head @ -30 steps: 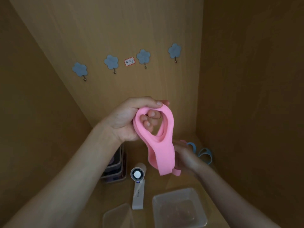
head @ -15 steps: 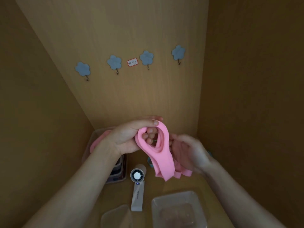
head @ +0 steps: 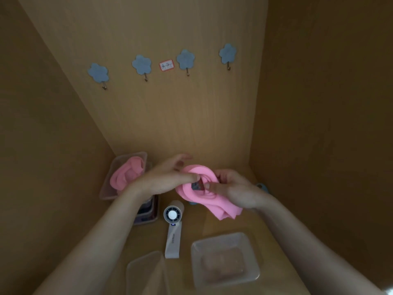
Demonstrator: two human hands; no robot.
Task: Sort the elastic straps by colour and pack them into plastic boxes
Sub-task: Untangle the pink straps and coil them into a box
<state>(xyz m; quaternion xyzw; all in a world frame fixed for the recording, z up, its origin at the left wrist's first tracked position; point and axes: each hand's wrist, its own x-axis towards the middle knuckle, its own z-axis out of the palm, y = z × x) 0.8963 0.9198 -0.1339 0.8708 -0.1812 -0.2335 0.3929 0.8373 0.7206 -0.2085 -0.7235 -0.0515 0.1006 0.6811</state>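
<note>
Both hands are holding the coiled pink strap (head: 202,202) above the shelf floor: the left hand (head: 163,179) is pinching its edge, the right hand (head: 236,192) is curling its grip round the roll (a second pink bundle (head: 127,173) is sitting in the back-left plastic box (head: 105,191)).

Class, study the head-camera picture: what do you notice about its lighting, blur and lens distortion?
Head view: dim, warm light, brightest on the back wall, side walls darker; the wide lens bows the wall edges and stretches the forearms; fingertips of the left hand smear with motion blur, while the pink strap held with the right hand looks sharper; soft sheen on the clear box.
</note>
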